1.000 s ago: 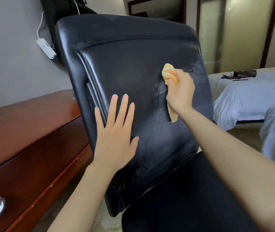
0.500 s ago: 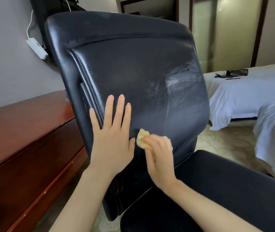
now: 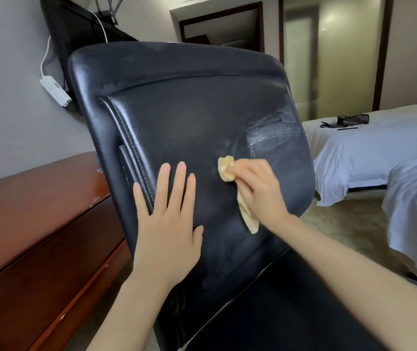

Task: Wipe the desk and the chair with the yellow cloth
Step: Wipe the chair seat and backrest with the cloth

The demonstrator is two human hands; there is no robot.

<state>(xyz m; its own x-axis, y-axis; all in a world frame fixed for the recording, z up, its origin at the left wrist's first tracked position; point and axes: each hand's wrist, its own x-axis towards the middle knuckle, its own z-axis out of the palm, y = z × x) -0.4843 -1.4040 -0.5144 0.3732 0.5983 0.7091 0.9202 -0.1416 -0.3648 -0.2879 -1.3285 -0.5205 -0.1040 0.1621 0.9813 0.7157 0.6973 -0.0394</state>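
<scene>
A black leather chair fills the middle of the view, its backrest (image 3: 189, 117) tilted toward me and its seat (image 3: 291, 312) at the bottom right. My left hand (image 3: 169, 229) lies flat against the lower left of the backrest, fingers straight. My right hand (image 3: 258, 191) grips the bunched yellow cloth (image 3: 226, 168) and presses it to the middle of the backrest; a tail of the cloth hangs below the wrist. A damp streak (image 3: 270, 133) shows on the backrest's right side. The reddish wooden desk (image 3: 30, 211) stands at the left.
Two beds with white covers (image 3: 379, 153) stand at the right, a dark item (image 3: 351, 120) lying on the far one. On the grey wall at the left hangs a white power strip (image 3: 55, 91) with a cable. Patterned carpet (image 3: 341, 224) lies between chair and beds.
My right hand swept the cloth from the backrest's upper right down to its lower middle, then back up a little and to the right. My left hand has stayed flat on the backrest.
</scene>
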